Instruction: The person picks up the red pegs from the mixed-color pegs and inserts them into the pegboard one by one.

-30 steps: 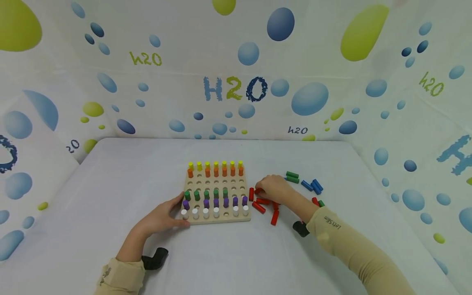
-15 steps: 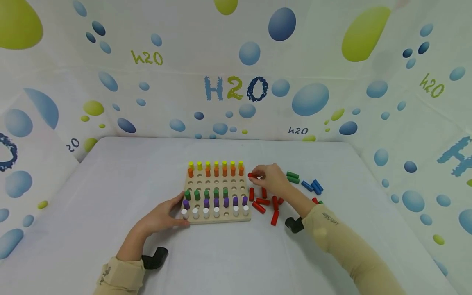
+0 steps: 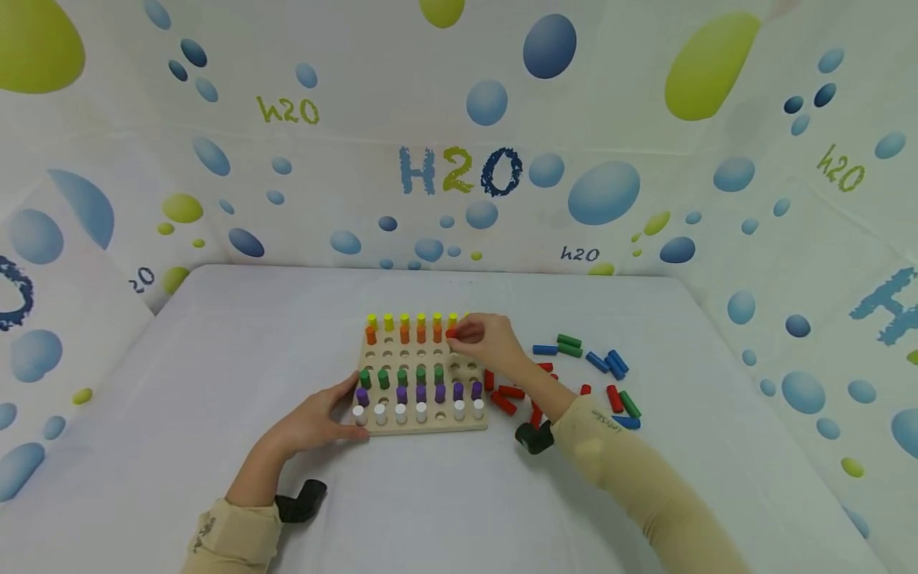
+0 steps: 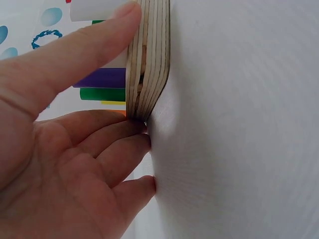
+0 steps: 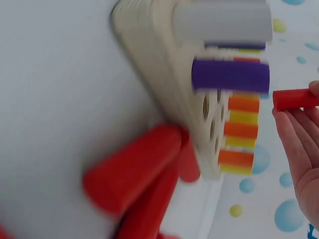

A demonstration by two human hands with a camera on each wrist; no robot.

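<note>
A wooden pegboard [image 3: 427,431] lies flat on the table, carrying rows of yellow, orange, green, purple and white pegs. My left hand [image 3: 311,420] holds its front left corner: the thumb [image 4: 94,52] lies on the front edge and the fingers meet the left side. Over the board's right half, my right hand [image 3: 493,343] pinches a red peg [image 5: 291,99] between thumb and fingers, held above the holes. Some holes in the board are bare, including the two middle rows. Part of the back right of the board is hidden behind the right hand.
Several loose red pegs [image 3: 504,403] lie right of the board, partly under the right forearm. Farther right are green pegs [image 3: 570,349], blue pegs [image 3: 597,362] and another green peg [image 3: 629,404]. A printed cloth backdrop [image 3: 459,171] stands behind the white table [image 3: 287,319].
My right hand picked a red peg out of the loose pile, lifted it and carried it left over the board. The left hand stays at the board's corner.
</note>
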